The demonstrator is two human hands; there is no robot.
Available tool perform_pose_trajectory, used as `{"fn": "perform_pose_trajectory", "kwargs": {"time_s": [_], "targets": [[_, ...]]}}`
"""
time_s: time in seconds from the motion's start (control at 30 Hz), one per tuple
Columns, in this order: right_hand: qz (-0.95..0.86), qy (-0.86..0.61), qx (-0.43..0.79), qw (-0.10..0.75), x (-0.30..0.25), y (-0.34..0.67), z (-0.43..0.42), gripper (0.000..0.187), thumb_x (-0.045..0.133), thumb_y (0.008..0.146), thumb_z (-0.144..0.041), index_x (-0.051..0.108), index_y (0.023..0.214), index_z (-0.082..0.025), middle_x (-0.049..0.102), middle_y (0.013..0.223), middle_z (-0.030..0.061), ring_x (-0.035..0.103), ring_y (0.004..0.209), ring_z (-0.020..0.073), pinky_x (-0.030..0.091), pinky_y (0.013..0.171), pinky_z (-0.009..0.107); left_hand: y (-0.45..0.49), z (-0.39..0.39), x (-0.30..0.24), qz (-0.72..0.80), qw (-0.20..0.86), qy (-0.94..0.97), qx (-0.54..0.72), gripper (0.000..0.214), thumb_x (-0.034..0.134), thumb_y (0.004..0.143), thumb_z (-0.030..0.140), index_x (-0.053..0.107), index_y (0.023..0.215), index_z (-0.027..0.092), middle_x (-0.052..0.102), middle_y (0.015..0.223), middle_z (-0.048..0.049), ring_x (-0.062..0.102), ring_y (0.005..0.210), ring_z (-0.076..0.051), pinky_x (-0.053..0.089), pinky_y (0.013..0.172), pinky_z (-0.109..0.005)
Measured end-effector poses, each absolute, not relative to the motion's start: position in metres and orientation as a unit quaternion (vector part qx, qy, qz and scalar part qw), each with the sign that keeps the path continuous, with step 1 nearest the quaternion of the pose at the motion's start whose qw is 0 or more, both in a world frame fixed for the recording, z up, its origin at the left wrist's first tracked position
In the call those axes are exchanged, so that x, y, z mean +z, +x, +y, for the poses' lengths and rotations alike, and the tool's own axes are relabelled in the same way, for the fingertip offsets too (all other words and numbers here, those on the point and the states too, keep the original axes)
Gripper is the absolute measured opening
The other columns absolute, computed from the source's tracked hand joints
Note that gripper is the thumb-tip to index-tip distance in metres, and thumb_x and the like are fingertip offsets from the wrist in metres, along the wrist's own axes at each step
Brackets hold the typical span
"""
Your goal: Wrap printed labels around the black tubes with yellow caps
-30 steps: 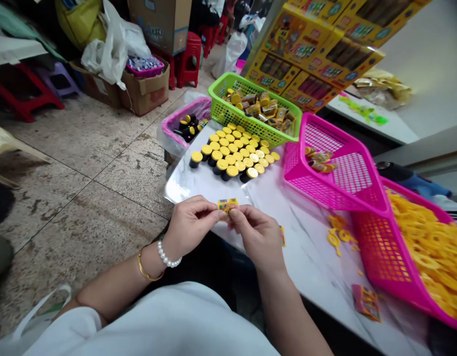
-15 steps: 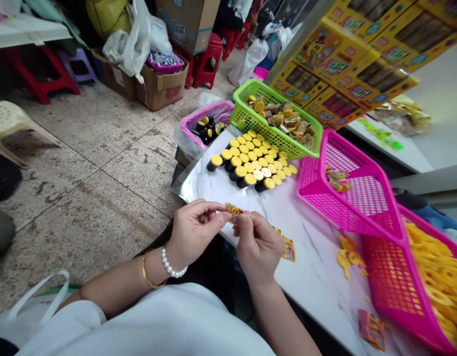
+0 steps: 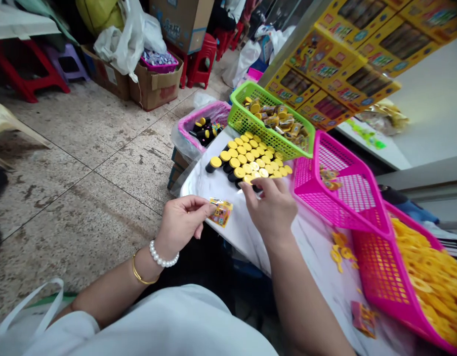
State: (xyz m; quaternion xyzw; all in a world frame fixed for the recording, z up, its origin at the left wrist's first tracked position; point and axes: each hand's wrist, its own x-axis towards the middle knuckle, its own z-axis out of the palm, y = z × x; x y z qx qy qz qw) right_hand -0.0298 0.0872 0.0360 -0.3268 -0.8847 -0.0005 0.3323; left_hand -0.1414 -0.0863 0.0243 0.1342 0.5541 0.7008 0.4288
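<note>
My left hand (image 3: 186, 217) pinches a small yellow printed wrapper (image 3: 221, 212) by its left edge, at the near edge of the table. The wrapper hangs flat, its printed face toward me. My right hand (image 3: 270, 207) is at the front row of black tubes with yellow caps (image 3: 233, 163). Its thumb and forefinger close around one tube there, whose cap the fingers cover. The other tubes stand upright in tight rows on the white marbled table (image 3: 313, 267); one stands slightly apart at the left.
A green basket (image 3: 272, 131) of yellow-wrapped pieces stands behind the tubes. To the right are a pink basket (image 3: 343, 183) and another pink basket (image 3: 384, 277) full of yellow rings. Loose yellow pieces (image 3: 341, 252) and a small packet (image 3: 363, 319) lie nearby. Yellow boxes (image 3: 324, 64) are stacked behind.
My right hand has let go of the wrapper and moved up and away to the tubes. My left hand keeps the wrapper, which has shifted slightly left and shows more of its face.
</note>
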Motion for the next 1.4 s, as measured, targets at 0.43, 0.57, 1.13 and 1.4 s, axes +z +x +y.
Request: {"fn": "perform_pose_trajectory", "kwargs": {"time_s": [0.43,0.57,1.13,1.4], "targets": [[-0.765,-0.336,0.416,0.359,0.053,0.004,0.072,0.035,0.077,0.079,-0.036,0.069,0.111,-0.022,0.071,0.093,0.0034,0.066,0.073,0.0172,0.054,0.066,0.033,-0.146,-0.073,0.024,0.415,0.595,0.012,0.688,0.036,0.090,0.063,0.027,0.070,0.089,0.010,0.072,0.072,-0.0022,0.041,0.034,0.001,0.021,0.032,-0.013],[-0.704,-0.277,0.558,0.340,0.057,0.025,0.062,0.028,0.073,0.085,-0.040,0.072,0.109,-0.025,0.075,0.099,0.0066,0.069,0.076,0.0193,0.055,0.060,0.032,-0.138,-0.062,0.027,0.392,0.611,0.006,0.688,0.027,0.088,0.066,0.024,0.068,0.077,0.010,0.063,0.060,0.0017,0.038,0.034,0.002,0.018,0.032,-0.012],[-0.773,-0.346,0.404,0.346,0.063,0.029,0.032,0.019,0.077,0.081,-0.027,0.071,0.099,-0.023,0.072,0.095,0.0047,0.070,0.089,0.0193,0.058,0.089,0.038,-0.122,-0.050,0.031,0.308,0.651,-0.022,0.693,0.024,0.087,0.065,0.018,0.066,0.073,0.008,0.058,0.062,0.0036,0.036,0.036,0.003,0.019,0.031,-0.010],[-0.702,-0.299,0.555,0.331,0.052,0.024,0.034,0.020,0.078,0.083,-0.029,0.065,0.096,-0.023,0.077,0.110,0.0074,0.076,0.086,0.0186,0.064,0.075,0.031,-0.128,-0.062,0.028,0.366,0.628,0.033,0.686,0.030,0.086,0.067,0.033,0.070,0.077,0.010,0.055,0.048,0.0042,0.035,0.034,0.000,0.014,0.030,-0.012]]}}
